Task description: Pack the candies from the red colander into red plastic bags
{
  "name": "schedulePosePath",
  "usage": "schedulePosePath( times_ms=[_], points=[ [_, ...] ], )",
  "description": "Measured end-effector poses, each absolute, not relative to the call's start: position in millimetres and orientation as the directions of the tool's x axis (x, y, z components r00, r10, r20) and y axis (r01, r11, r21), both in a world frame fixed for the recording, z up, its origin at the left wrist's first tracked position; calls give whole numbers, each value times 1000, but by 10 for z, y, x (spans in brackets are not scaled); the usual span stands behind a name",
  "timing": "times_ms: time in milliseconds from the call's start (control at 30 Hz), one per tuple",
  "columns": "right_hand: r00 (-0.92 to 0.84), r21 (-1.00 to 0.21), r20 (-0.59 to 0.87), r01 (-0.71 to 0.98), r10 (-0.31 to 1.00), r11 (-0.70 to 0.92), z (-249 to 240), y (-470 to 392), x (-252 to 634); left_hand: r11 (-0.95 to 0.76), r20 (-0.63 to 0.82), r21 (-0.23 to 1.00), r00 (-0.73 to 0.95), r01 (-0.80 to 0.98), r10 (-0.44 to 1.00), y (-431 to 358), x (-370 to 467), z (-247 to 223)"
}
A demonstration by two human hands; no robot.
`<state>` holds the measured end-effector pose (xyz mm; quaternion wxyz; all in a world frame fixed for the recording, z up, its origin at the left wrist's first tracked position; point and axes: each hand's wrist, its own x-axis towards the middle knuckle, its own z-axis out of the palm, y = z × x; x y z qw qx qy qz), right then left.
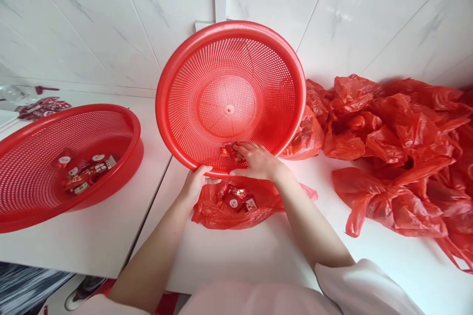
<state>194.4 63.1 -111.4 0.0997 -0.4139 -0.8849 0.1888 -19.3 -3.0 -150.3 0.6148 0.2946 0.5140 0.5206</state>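
Nearest me, I find a pale sleeve at the right elbow and a table below. The left forearm runs forward and inward from the lower left; the right forearm comes in from the lower right at a steeper lean. Between them an open bag lies on the table with several packets showing in its mouth.

Just beyond, I record the left hand clamped on the near rim of the basket, thumb over the edge, fingers beneath. The right hand reaches inside, palm down, wrist over the rim, fingers stretched leftward and slightly bent on a few sweets at the basket's low side. Whether it grips any, I cannot tell. The two hands are near each other but apart. The basket stands tilted, mouth facing me, its lower rim above the far edge of the open bag.

To the left, I note a second basket, with wrapped pieces gathered on its floor. To the right, a heap of red bags, at least one knotted, covers that side. Farthest off is a marbled wall.
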Motion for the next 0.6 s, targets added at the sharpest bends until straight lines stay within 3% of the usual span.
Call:
schedulePosePath(
  times_ms=[133,233,400,467,533,600],
  points=[
    [-692,-455,-61,661,720,597,-1047,615,1999,307,-360,876,-80,-372,929,8,-203,-1559],
    [-682,-477,-10,646,731,596,-992,595,2024,323,-377,867,-76,-379,923,29,-206,-1575],
    [-569,-655,87,585,817,477,-944,629,2060,317,-367,871,-70,-375,927,23,-214,-1531],
    [-488,-807,101,470,867,358,-947,671,2068,316,-361,874,-58,-369,931,10,-211,-1500],
    [-471,-949,79,235,879,211,-958,708,2070,318,-365,872,-61,-373,929,-1,-202,-1470],
    [-490,-996,59,33,870,86,-966,727,2070,323,-372,867,-64,-379,926,-5,-192,-1449]
  ],
)
